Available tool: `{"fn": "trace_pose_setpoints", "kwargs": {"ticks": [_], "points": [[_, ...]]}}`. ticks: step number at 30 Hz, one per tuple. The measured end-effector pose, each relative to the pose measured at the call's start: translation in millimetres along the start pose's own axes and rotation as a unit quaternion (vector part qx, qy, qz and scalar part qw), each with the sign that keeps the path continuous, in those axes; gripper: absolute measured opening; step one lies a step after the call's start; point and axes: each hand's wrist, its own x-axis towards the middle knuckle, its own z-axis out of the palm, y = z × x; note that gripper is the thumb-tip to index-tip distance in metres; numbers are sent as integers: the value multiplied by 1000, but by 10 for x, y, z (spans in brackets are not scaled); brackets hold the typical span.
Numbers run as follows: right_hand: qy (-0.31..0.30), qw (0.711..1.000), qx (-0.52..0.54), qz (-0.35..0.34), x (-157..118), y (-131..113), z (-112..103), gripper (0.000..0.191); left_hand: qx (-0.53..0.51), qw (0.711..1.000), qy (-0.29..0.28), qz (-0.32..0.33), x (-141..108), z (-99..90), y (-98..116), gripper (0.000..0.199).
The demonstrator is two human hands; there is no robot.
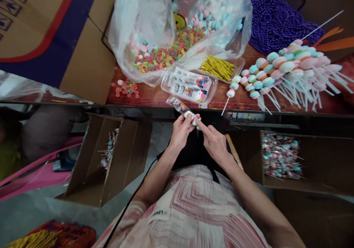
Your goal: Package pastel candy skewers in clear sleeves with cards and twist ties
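My left hand [180, 131] is closed around a marshmallow candy skewer [194, 120] in a clear printed wrapper [177, 104]. One end of the wrapper sticks out past my thumb, up and to the left. My right hand [215, 142] has its index finger stretched onto the same skewer, with the other fingers curled; its thumb is hidden. Just beyond my hands, a clear tray [165, 87] on the table holds a stack of printed wrappers [190, 84]. A single unwrapped skewer [233, 87] lies at the table edge, right of the tray.
Unwrapped skewers [293, 65] are heaped at the right. Gold twist ties [217, 67] lie behind the wrappers. A plastic bag [121, 30] holds ring candies [166, 56] and marshmallows. Loose rings [127, 88] lie left. Cardboard boxes [127, 145] [318, 163] with wrapped skewers flank me below table height.
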Motion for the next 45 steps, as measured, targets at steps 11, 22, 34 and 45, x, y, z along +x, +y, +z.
{"fn": "trace_pose_setpoints", "kwargs": {"ticks": [11,22,34,45], "points": [[42,997,16,-63,-98,67,66,51,-14,1000,6,-8,26,6,57,35],[-26,998,-61,-16,-69,13,34,55,9,999,23,-22,5,-25,28,33],[63,977,199,-39,-16,-31,5,49,-38,999,11,-1,21,15,47,31],[68,958,278,-3,-23,-96,18,42,-38,999,1,33,-29,48,18,31]]}}
